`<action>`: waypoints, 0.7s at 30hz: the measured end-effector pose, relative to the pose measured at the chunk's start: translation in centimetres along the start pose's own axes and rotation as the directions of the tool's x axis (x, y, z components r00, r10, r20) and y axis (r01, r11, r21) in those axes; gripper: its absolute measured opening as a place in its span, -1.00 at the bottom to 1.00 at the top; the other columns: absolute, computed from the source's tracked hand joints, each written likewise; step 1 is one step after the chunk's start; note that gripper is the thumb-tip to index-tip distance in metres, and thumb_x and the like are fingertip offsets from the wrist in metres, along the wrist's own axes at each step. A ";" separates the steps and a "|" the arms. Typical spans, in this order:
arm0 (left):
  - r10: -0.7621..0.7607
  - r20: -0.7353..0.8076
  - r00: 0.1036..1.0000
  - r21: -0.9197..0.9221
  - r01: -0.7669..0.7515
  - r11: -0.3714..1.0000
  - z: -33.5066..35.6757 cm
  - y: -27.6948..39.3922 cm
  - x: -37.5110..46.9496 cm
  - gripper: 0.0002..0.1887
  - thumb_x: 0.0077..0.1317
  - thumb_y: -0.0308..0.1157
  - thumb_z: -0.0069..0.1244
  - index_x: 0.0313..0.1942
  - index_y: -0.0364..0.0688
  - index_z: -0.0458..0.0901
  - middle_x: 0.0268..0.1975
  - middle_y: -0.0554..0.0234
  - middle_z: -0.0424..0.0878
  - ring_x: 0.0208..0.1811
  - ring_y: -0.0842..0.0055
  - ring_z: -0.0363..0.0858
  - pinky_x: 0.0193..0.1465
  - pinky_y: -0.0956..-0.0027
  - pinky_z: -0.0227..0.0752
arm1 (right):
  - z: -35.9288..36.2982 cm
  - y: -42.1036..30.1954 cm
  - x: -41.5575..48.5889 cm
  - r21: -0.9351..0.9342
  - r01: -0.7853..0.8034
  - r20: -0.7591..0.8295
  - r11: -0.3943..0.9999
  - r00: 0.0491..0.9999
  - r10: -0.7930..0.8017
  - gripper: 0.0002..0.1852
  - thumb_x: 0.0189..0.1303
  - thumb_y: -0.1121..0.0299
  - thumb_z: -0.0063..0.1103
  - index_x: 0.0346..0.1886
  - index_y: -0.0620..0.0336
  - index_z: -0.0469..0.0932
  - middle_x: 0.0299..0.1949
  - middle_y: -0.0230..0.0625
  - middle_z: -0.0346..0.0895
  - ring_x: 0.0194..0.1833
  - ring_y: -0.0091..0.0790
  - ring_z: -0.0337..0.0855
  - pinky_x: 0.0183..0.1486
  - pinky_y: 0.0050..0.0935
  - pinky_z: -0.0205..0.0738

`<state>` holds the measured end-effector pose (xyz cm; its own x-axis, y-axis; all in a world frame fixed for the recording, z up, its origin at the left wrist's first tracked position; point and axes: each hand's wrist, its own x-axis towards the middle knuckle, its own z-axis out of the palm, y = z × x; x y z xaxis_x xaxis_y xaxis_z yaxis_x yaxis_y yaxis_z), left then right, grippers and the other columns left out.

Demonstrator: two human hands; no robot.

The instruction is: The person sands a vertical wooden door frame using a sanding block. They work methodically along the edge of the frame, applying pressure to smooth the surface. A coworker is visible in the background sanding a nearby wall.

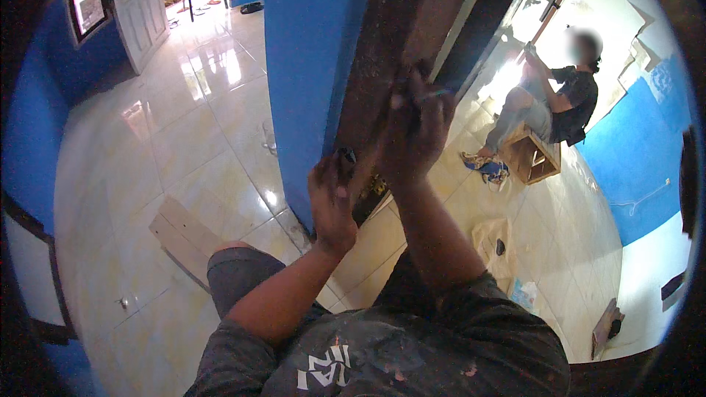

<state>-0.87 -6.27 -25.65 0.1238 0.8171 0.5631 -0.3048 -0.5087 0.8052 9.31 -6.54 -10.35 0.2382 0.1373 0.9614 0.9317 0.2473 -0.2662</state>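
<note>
Before me a dark brown door frame (380,38) rises at the edge of a blue wall (309,66). My left hand (331,204) is low by the frame, its fingers curled around a small dark, shiny object (346,155) that I cannot identify. Higher up and to the right, my right hand (422,138) is bent at the frame's surface with its fingers curled. Blur and shadow hide whether it grips anything.
Beside my leg a board (185,231) lies on the tiled floor (138,165). At right, another person (576,94) sits on a wooden box (532,157) holding a long pole (554,3); a cloth (488,168) lies by their feet. An open white door (138,16) stands far left.
</note>
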 end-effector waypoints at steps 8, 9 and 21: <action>0.113 0.036 0.993 0.187 -0.118 0.975 -0.7 3.5 0.8 -0.27 0.58 0.07 -0.44 0.32 -0.51 0.37 0.30 -0.35 0.31 0.33 -0.08 0.31 0.45 0.05 0.13 | -0.5 2.5 -11.9 -0.079 -0.012 0.191 0.997 0.981 0.027 -0.70 0.35 0.42 0.20 0.10 0.26 0.55 0.07 -0.08 0.50 0.07 -0.11 0.48 0.18 -0.20 0.37; 0.069 0.028 0.997 0.149 -0.072 0.986 -0.7 2.4 0.0 -0.26 0.58 0.08 -0.43 0.32 -0.51 0.38 0.30 -0.35 0.31 0.34 -0.08 0.31 0.45 0.05 0.13 | -0.5 1.7 -10.2 -0.060 0.004 0.132 0.998 0.991 0.004 -0.70 0.34 0.43 0.20 0.12 0.27 0.54 0.07 -0.07 0.50 0.06 -0.10 0.48 0.17 -0.20 0.38; 0.060 0.035 0.998 0.190 -0.066 0.980 0.3 3.4 0.3 -0.25 0.56 0.12 -0.39 0.34 -0.47 0.37 0.32 -0.32 0.29 0.40 -0.05 0.24 0.50 0.05 0.03 | -1.3 4.1 -15.0 0.020 -0.582 0.428 0.813 0.740 0.519 -0.62 0.32 0.19 0.29 0.17 0.01 0.58 0.32 -0.17 0.44 0.24 -0.05 0.42 0.29 -0.05 0.35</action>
<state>-1.58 -7.85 -22.70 0.1383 0.7748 0.6169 -0.1273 -0.6038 0.7869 9.89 -8.86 -25.79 0.5427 0.6403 0.5435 0.6130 0.1404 -0.7775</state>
